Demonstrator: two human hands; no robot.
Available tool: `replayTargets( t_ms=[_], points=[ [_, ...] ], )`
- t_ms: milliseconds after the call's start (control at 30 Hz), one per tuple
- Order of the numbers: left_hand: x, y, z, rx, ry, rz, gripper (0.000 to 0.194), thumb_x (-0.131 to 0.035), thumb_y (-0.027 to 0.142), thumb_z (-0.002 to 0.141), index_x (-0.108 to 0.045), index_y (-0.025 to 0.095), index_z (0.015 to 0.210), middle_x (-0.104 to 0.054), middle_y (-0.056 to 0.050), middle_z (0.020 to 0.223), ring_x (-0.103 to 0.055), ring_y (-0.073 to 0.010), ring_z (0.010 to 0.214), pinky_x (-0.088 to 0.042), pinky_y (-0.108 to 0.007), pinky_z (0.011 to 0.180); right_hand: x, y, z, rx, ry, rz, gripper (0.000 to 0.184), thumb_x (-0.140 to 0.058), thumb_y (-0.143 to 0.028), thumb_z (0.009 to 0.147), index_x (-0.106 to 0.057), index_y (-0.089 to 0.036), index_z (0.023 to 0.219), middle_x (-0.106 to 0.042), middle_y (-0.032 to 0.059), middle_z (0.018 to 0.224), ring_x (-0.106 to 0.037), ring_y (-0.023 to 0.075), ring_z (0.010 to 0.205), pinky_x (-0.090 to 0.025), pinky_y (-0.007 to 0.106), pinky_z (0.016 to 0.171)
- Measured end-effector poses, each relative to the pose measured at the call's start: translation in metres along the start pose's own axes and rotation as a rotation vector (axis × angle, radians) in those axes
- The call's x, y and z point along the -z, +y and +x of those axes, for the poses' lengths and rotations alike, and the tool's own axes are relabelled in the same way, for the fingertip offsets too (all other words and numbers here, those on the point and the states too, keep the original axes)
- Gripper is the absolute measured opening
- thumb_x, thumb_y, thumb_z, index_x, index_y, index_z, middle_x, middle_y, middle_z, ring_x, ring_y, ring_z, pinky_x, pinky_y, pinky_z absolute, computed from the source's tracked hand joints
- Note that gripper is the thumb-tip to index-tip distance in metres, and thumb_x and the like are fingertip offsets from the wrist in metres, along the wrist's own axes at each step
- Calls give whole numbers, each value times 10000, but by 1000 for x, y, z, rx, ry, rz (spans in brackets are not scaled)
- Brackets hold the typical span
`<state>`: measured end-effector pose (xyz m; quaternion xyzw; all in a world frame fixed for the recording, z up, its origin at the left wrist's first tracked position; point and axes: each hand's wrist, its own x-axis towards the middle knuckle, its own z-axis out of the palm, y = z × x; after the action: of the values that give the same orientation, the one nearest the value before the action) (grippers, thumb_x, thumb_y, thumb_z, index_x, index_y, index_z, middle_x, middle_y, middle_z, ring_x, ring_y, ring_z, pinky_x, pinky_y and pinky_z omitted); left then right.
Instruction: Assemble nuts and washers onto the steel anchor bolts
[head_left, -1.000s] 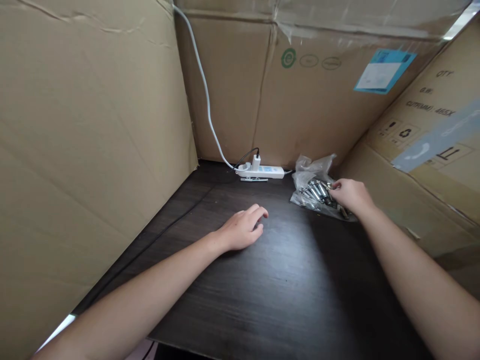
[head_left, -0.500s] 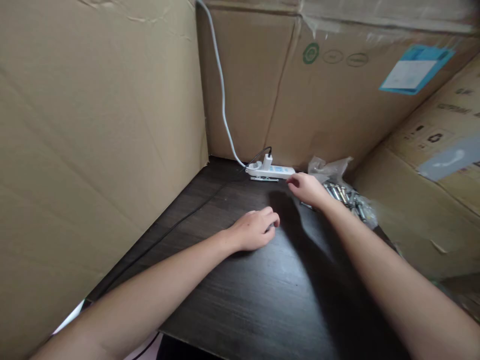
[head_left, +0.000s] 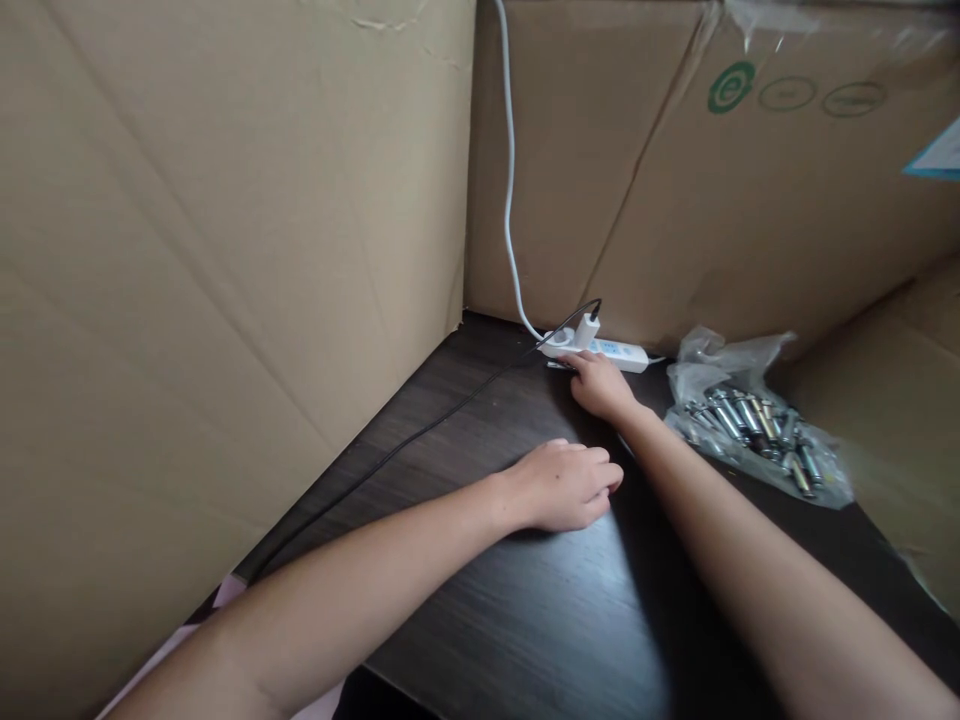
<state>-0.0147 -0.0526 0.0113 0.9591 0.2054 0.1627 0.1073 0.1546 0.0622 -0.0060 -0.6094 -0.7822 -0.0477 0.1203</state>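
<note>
On the dark table, my left hand rests with its fingers curled in; whatever they hold, if anything, is hidden. Farther back, my right hand stretches its fingers to a thin silvery metal piece lying along the front of a white power strip. Most of that piece is covered by the fingers, and a firm hold on it does not show. A white plug adapter stands in the strip with a black cable attached.
A clear plastic bag of metal bolts lies right of my right forearm. Cardboard boxes wall the table at left, back and right. A white cord runs up from the strip.
My right hand has moved left, from the strip's right end to the metal piece in front of it. The view has shifted left, and the bag of bolts shows more fully.
</note>
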Motion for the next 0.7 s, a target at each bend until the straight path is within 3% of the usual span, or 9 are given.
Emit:
replayTargets(
  t_ms=[267,433,533,600,700],
  points=[
    [5,-8,2,38,41,16,123,-440,213,854,-557,190,825,-589,-4,841,-536,-159,763,-426,-309,724,-4,5,-37,93,121,132,426,-416,-65,790,-623,-124,1157,-622,124,1059,-528,235,997,-436,361,912],
    [8,-30,4,251,189,60,138,-448,165,828,-554,196,911,-579,-35,963,-510,-195,933,-430,-339,826,9,-8,-83,175,127,163,393,-423,-69,804,-616,-145,1137,-611,102,1028,-524,220,963,-449,349,906],
    [6,-50,4,371,242,76,348,-454,116,795,-512,215,1124,-536,-45,1157,-464,-206,1062,-411,-355,920,22,-17,-111,163,161,172,372,-435,-100,831,-581,-167,1166,-589,94,1091,-512,218,1009,-443,348,929],
    [4,-62,4,424,231,83,436,-442,102,798,-468,220,1217,-494,-50,1251,-427,-217,1127,-391,-378,953,29,-19,-126,120,158,146,318,-461,-133,840,-586,-168,1130,-594,94,1059,-512,230,1005,-452,358,909],
    [3,-75,2,444,161,90,335,-423,119,832,-533,233,1127,-524,-46,1201,-429,-226,1116,-392,-398,930,33,-17,-142,68,118,117,205,-465,-162,858,-611,-175,1001,-603,88,960,-529,233,941,-470,361,850]
  ],
)
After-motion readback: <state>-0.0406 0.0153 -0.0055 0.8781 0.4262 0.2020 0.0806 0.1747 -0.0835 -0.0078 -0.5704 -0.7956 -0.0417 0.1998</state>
